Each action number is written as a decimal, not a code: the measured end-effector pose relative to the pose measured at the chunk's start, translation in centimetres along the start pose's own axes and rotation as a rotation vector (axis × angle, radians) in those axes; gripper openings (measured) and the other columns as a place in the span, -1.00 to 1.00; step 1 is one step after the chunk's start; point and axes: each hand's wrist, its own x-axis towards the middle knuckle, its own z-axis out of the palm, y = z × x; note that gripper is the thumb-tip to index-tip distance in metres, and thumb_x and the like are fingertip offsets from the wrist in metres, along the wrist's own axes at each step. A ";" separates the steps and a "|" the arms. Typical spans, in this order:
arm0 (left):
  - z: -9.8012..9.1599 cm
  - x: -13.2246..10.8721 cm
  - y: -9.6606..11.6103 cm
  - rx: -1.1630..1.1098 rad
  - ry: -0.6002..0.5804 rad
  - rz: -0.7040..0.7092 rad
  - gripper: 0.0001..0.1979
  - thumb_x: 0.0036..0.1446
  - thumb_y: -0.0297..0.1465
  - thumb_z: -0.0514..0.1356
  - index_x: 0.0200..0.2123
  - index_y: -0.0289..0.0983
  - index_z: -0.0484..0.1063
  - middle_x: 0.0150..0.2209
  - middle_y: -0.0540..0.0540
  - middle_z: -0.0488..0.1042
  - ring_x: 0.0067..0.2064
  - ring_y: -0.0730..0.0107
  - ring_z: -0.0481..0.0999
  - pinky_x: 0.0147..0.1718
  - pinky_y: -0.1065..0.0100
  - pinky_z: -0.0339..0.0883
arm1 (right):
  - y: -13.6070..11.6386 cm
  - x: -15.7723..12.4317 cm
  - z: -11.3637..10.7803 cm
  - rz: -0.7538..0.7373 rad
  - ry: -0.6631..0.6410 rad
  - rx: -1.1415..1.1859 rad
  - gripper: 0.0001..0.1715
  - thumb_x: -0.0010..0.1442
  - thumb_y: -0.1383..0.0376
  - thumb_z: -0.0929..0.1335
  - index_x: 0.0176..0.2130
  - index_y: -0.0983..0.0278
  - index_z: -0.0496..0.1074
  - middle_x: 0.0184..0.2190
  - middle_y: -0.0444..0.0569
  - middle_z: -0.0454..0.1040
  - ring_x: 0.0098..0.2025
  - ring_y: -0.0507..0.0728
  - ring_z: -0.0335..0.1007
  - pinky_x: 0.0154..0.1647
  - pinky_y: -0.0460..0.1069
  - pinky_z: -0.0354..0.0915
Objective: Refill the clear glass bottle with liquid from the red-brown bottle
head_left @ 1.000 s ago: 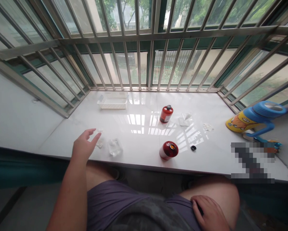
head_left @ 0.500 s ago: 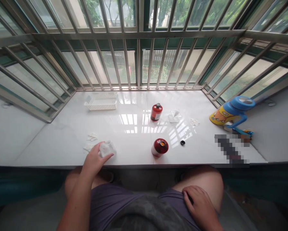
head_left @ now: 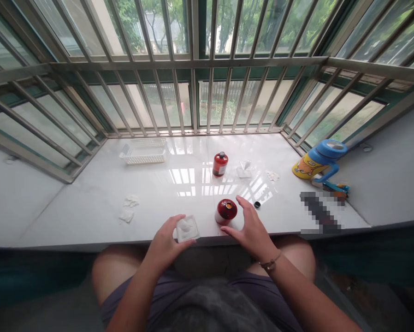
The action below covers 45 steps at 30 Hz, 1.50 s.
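Note:
My left hand [head_left: 166, 243] pinches a clear plastic packet of white cotton pads [head_left: 187, 228] at the front edge of the white sill [head_left: 158, 189]. Just right of it stands an uncapped red bottle [head_left: 226, 210]. My right hand [head_left: 250, 227] is beside that bottle, fingers spread and curved toward it, thumb near its base. The bottle's small black cap [head_left: 257, 204] lies just right of the hand. A second red bottle [head_left: 220, 164], capped, stands farther back near the middle.
A white mesh basket [head_left: 144, 154] sits at the back left. Loose white pads [head_left: 128, 208] lie at the left. An opened clear packet [head_left: 244, 169] and a white scrap [head_left: 272, 175] lie right of the capped bottle. A yellow-and-blue cup [head_left: 316, 161] lies at the right. Metal bars enclose the sill.
My left hand took hold of the pad packet and brought it right, to the front edge. My right hand rose from my thigh to the uncapped bottle.

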 end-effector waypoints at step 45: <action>2.4 3.5 -0.8 -0.070 0.038 -0.124 -0.33 -0.01 -0.32 0.57 0.18 -0.14 0.48 0.19 -0.13 0.59 0.25 0.00 0.58 0.28 0.00 0.44 | 0.5 -0.1 -4.3 -0.177 0.297 -0.186 -0.42 0.33 0.20 0.53 0.27 0.11 0.43 0.26 0.19 0.46 0.32 0.41 0.41 0.39 0.41 0.35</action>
